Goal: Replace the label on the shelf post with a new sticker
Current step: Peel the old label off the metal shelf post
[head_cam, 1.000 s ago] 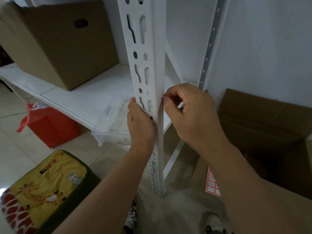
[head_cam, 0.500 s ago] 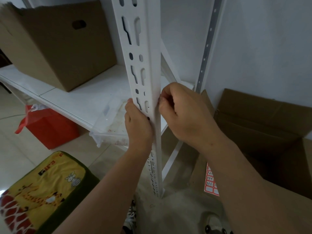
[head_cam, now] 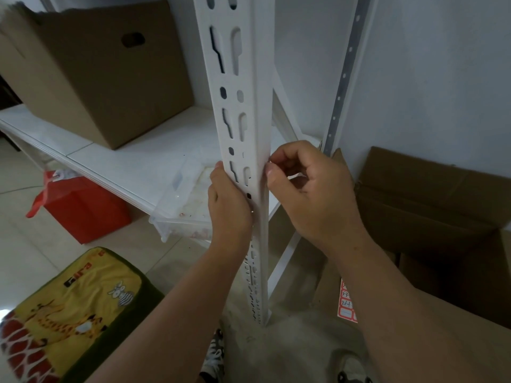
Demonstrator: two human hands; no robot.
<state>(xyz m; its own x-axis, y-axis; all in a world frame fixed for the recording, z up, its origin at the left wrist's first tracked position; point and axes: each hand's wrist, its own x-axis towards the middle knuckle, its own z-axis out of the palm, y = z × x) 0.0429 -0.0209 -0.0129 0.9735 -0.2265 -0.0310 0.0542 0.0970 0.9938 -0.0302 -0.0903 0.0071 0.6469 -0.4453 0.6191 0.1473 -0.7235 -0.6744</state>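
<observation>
Two hands — the left hand (head_cam: pixel 229 205) and the right hand (head_cam: pixel 312 189) — at one shelf post (head_cam: pixel 243 106). Two cardboard boxes: one (head_cam: pixel 91 70) at ten o'clock, one (head_cam: pixel 431 205) at three. One red bag (head_cam: pixel 80 205), one clear tub (head_cam: pixel 182 205), one sticker sheet (head_cam: pixel 346 302), one yellow cushion (head_cam: pixel 69 308) — at eight o'clock.

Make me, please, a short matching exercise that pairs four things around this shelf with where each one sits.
Things:
1. cardboard box
2. clear plastic tray
3. red bag
4. sticker sheet

Places:
a. on the floor under the shelf board
b. leaning by the open box, right of the shelf post
c. on top of the shelf board, at the back
d. at the shelf board's front edge, beside the left hand

Pairs: 1-c, 2-d, 3-a, 4-b
</observation>
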